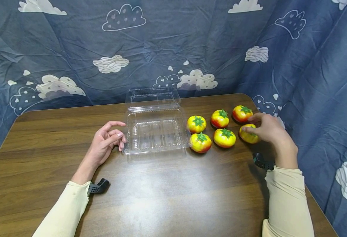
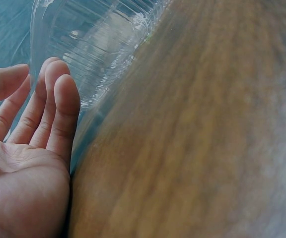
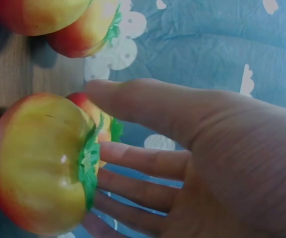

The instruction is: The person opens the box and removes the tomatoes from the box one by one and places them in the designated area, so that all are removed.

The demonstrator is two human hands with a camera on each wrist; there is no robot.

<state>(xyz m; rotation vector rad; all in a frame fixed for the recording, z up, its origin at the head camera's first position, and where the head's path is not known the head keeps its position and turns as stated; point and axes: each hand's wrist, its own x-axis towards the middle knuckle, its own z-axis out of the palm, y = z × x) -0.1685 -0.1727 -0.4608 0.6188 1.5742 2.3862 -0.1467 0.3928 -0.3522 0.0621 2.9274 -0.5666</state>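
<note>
In the head view, my right hand (image 1: 269, 128) is over the near right yellow-and-red tomato (image 1: 249, 134). The right wrist view shows that tomato (image 3: 38, 163) with its green leafy top beside my extended fingers and thumb, not gripped; whether they touch it I cannot tell. My left hand (image 1: 106, 141), fingers loosely bent, is at the left edge of a clear plastic clamshell box (image 1: 154, 130). Its fingertips (image 2: 66, 91) are against or very near the box wall (image 2: 91, 64); contact is uncertain. The box lies with its lid (image 1: 152, 97) folded back and nothing inside.
Several more tomatoes sit in two rows between the box and my right hand, among them a front left one (image 1: 201, 143) close against the box's right rim and a back right one (image 1: 242, 113). A blue cloud-print cloth (image 1: 167, 42) hangs behind the wooden table (image 1: 58, 131).
</note>
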